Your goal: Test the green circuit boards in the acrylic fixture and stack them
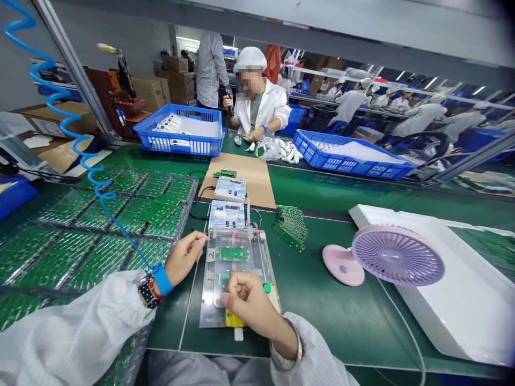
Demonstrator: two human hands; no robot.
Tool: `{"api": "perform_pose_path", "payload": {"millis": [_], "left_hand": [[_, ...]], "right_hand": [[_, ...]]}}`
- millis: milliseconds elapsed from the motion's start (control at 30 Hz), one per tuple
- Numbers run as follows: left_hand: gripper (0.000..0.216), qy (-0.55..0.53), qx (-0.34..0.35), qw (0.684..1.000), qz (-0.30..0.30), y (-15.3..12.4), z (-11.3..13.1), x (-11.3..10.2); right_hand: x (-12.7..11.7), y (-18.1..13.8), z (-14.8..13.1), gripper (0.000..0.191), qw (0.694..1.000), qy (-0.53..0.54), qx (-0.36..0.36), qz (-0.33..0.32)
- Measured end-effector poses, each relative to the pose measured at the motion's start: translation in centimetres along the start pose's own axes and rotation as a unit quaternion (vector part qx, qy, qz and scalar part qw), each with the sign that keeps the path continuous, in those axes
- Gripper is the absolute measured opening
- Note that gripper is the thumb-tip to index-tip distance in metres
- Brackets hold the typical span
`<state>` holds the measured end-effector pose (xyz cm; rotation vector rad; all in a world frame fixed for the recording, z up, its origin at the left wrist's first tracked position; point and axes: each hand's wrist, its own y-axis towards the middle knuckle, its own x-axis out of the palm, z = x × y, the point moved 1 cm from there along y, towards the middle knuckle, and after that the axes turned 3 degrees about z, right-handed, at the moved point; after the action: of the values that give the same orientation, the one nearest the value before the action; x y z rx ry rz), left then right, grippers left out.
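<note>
Across the green worktop [314, 321] a co-worker [270, 107] is working; my half-open left hand [185, 259] is holding nothing visible; my curled right hand [251, 303] is hiding any hold.

I have a passage for the right hand [251, 303] over the green surface [303, 308], between the test fixture [208, 312] and the pink fan [398, 256]; the fanned boards [290, 228] narrow it farther back. Left of the fixture, the racked boards [88, 252] and the blue coiled cord [82, 138] hem in the left hand [184, 260]. Straight ahead, the display boxes [219, 209] block a low reach
</note>
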<state>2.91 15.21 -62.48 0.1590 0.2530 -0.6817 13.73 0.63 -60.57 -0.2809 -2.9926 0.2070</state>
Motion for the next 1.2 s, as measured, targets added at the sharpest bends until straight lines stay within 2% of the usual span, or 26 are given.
{"api": "perform_pose_path", "payload": {"millis": [167, 267, 333, 367, 433, 467, 600, 733, 1000, 1100, 1200], "left_hand": [[0.033, 0.003, -0.003, 1.000, -0.002, 0.1, -0.2, 0.0], [0.033, 0.007, 0.009, 1.000, -0.001, 0.1, -0.3, 0.0], [0.033, 0.008, 0.015, 1.000, -0.001, 0.2, -0.4, -0.1], [0.034, 0.009, 0.017, 1.000, -0.001, 0.2, -0.5, -0.1], [0.034, 0.009, 0.018, 1.000, -0.002, 0.2, -0.5, -0.1], [0.034, 0.008, 0.017, 1.000, -0.003, 0.2, -0.5, -0.1], [0.034, -0.002, 0.015, 1.000, -0.006, 0.2, -0.5, 0.0], [0.035, 0.009, 0.024, 1.000, -0.006, 0.1, -0.6, 0.0], [0.036, 0.011, 0.025, 1.000, -0.016, 0.2, -0.9, 0.1], [0.036, 0.010, 0.026, 0.999, -0.016, 0.2, -0.8, 0.1], [0.035, 0.012, 0.026, 0.999, -0.016, 0.1, -0.8, 0.1]], "right_hand": [[-1.3, 0.8, -0.4, 0.040, 0.994, 0.050, -0.014, -0.101], [-3.3, 3.0, -2.3, 0.034, 0.993, -0.061, -0.098, -0.039], [-5.3, 5.6, -3.7, 0.027, 0.971, -0.178, -0.154, 0.034], [-6.5, 7.2, -4.2, 0.025, 0.957, -0.236, -0.159, 0.062], [-8.9, 10.5, -4.8, 0.035, 0.902, -0.393, -0.144, 0.102], [-9.9, 12.0, -4.9, 0.044, 0.892, -0.419, -0.135, 0.103], [-12.3, 16.5, -4.3, 0.086, 0.872, -0.479, -0.083, 0.047], [-12.3, 18.4, -3.4, 0.116, 0.847, -0.531, -0.005, -0.005], [-11.8, 19.9, -2.5, 0.131, 0.810, -0.582, 0.068, -0.014], [-11.9, 20.2, -2.1, 0.134, 0.808, -0.584, 0.076, -0.020], [-12.4, 20.2, -1.6, 0.133, 0.819, -0.569, 0.070, -0.023]]}}
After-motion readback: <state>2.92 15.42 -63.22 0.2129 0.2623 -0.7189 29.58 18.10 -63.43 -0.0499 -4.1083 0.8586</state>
